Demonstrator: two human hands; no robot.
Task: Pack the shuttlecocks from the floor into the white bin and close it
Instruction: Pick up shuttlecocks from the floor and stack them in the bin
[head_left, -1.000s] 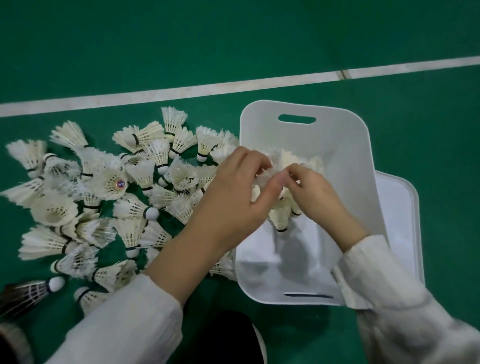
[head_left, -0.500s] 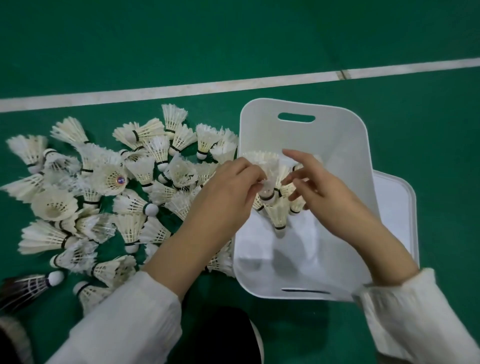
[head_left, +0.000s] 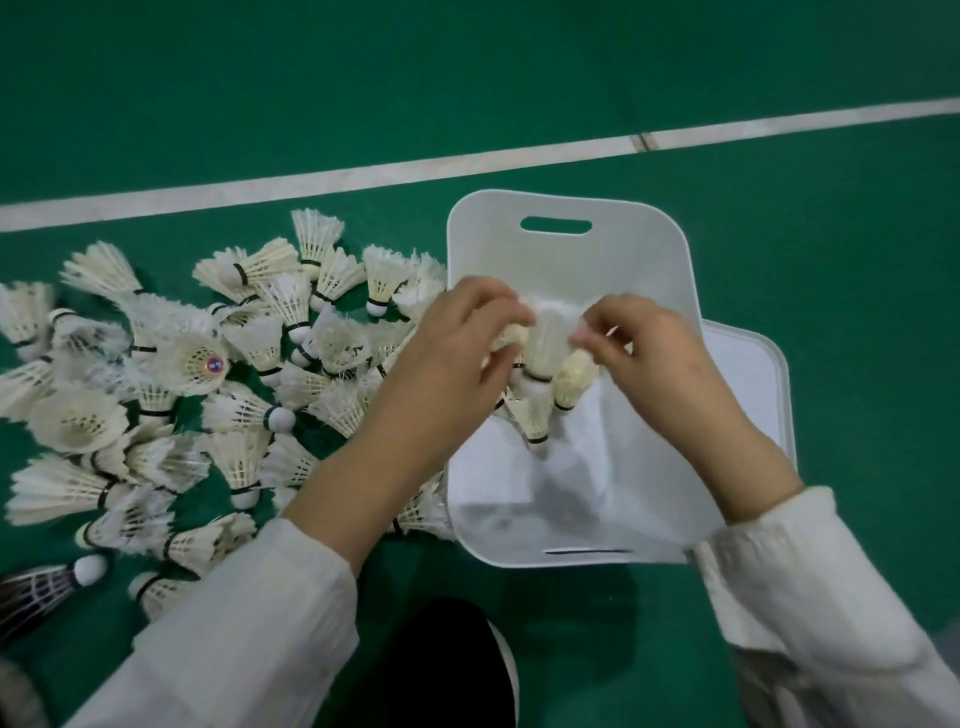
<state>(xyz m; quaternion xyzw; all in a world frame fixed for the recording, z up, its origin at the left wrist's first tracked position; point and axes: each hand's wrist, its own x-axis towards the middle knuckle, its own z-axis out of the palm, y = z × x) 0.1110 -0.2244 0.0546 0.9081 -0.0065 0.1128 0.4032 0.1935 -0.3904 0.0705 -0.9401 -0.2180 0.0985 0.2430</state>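
A white bin (head_left: 566, 249) with a handle slot stands open on the green floor. Over its mouth my left hand (head_left: 457, 358) and my right hand (head_left: 654, 348) both pinch a bunch of white shuttlecocks (head_left: 545, 384), cork ends pointing down into the bin. The feathers between my fingers are blurred. A large pile of loose white shuttlecocks (head_left: 208, 384) lies on the floor left of the bin. The bin's white lid (head_left: 753, 384) lies flat under the bin's right side.
A black-feathered shuttlecock (head_left: 47, 587) lies at the lower left edge. A white court line (head_left: 363, 174) crosses the floor behind the bin. One shuttlecock (head_left: 200, 364) in the pile has a pink dot inside. A dark shoe (head_left: 452, 665) shows at the bottom centre.
My right hand, open half a second ago, has closed on the top of the bunch. Both hands now pinch the feathers together above the bin.
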